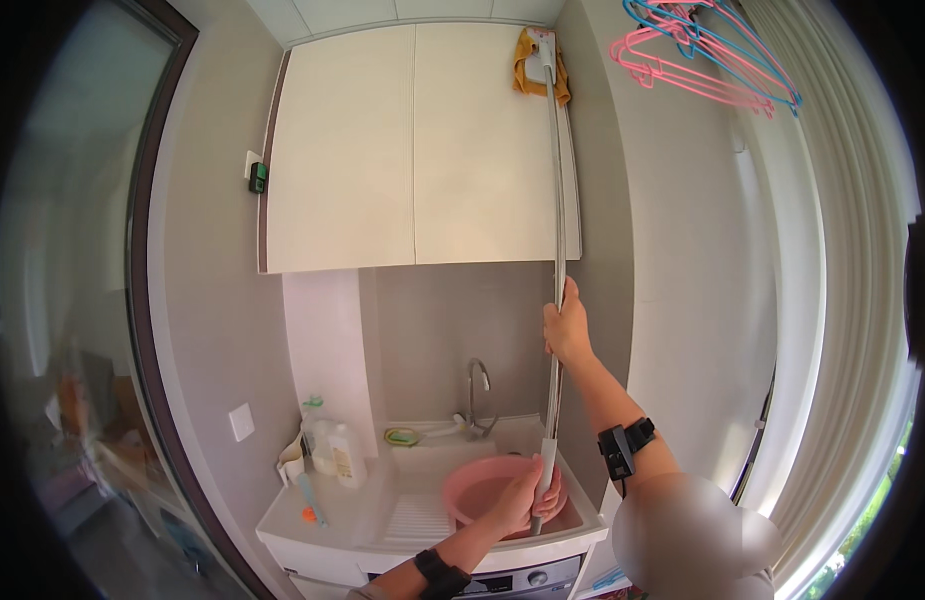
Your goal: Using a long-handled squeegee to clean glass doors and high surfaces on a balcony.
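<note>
Below the cabinet (342,150), a mop pole (560,200) is gripped by the right hand (570,325) and, lower, the left hand (527,498); an orange-brown cloth (523,50) is positioned at its upper-right corner.

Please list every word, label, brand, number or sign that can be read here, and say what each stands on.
No text is clear enough to quote.
White bottle: label too small to read.
Washing machine panel: markings too small to read.
Black-and-green wall device: too small to read.
Mop: no readable text.
</note>
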A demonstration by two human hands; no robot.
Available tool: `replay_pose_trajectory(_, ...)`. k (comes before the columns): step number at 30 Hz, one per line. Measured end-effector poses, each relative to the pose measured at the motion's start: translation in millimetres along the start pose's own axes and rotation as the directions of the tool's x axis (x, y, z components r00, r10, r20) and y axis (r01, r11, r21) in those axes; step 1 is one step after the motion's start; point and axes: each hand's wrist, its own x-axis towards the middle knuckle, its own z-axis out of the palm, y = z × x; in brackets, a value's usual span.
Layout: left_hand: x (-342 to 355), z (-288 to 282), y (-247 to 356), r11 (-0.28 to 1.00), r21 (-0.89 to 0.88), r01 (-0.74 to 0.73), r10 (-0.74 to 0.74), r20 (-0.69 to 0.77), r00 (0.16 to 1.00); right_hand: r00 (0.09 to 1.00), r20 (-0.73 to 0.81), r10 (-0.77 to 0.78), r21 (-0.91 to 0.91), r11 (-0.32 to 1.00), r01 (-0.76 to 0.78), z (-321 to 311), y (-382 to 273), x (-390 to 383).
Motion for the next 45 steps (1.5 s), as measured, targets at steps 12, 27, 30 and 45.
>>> replay_pose_trajectory(12, -37, -13, 53, 0.937, 0.334, -0.1, 0.198, -0.275, 0.941, 0.994, 0.104, 0.033, -0.117, 0.993, -0.021, 53, -21, 19)
replay_pose_trajectory(27, -152, -32, 78, 0.833, 0.525, -0.172, 0.494, -0.568, 0.659, 0.93, 0.325, 0.173, 0.02, 0.982, -0.19, 190, -85, -39)
replay_pose_trajectory(30, -144, -32, 63, 0.863, 0.452, -0.226, 0.471, -0.556, 0.685, 0.928, 0.354, 0.111, -0.136, 0.988, -0.067, 195, -78, -43)
replay_pose_trajectory(45, -84, -72, -95, 0.867, 0.498, -0.033, 0.273, -0.417, 0.867, 0.919, 0.302, 0.254, -0.365, 0.921, -0.134, 58, 20, -128)
